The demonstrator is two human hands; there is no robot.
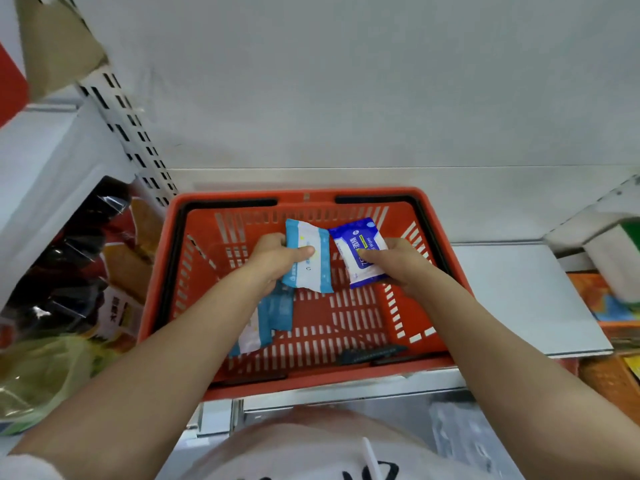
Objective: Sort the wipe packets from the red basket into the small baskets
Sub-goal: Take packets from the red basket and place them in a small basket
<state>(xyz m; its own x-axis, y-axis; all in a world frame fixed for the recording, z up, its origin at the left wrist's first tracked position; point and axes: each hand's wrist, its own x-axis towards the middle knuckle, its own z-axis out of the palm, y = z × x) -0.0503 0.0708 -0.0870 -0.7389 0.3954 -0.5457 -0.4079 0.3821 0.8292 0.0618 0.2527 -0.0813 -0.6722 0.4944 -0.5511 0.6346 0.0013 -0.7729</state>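
A red basket (408, 299) sits on a white shelf straight in front of me. My left hand (277, 261) grips a light-blue and white wipe packet (310, 271) above the basket's middle. Beside it, my right hand (398, 265) holds a dark-blue and white wipe packet (356, 237). Another light-blue packet (273, 317) lies on the basket floor, partly hidden under my left forearm. The small baskets are mostly out of frame; an orange one (609, 379) shows at the lower right edge.
Dark snack bags (79, 258) and a yellow-green plastic bag (38, 379) crowd the left side. A bare white shelf surface (519, 292) lies right of the basket. Boxes and colourful packs (613, 268) stand at the far right. A slotted shelf upright (128, 126) rises at the back left.
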